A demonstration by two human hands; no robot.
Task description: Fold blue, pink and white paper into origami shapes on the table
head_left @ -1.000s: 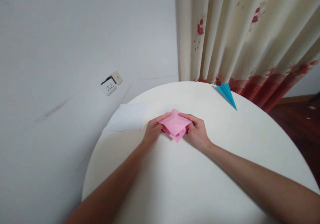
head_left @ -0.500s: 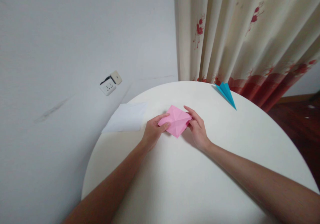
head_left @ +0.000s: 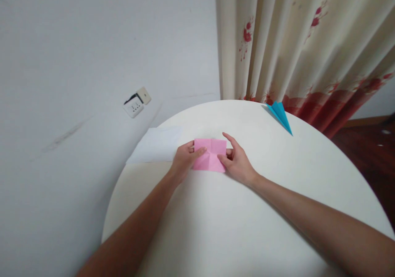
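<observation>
Head view: two hands, left hand (head_left: pixel 183 161) and right hand (head_left: pixel 240 164), are pinching one pink folded paper (head_left: pixel 211 161) at opposite sides, over one white table (head_left: pixel 210 227); one blue paper plane (head_left: pixel 280 117) is lying farther right.

Here's the left forearm (head_left: pixel 145 219), slanting in over the left edge of the worktop (head_left: pixel 247 227), the left grip (head_left: pixel 183 160) pinched, thumb (head_left: pixel 199 152) on top. Opposite, the right forearm (head_left: pixel 293 200) angles in from near the right edge; the right grip (head_left: pixel 240 163) pinches too, thumb pointing inward, index finger (head_left: pixel 231 140) standing clear. Its other fingers (head_left: pixel 229 151) look curled, though they're partly hidden.
</observation>
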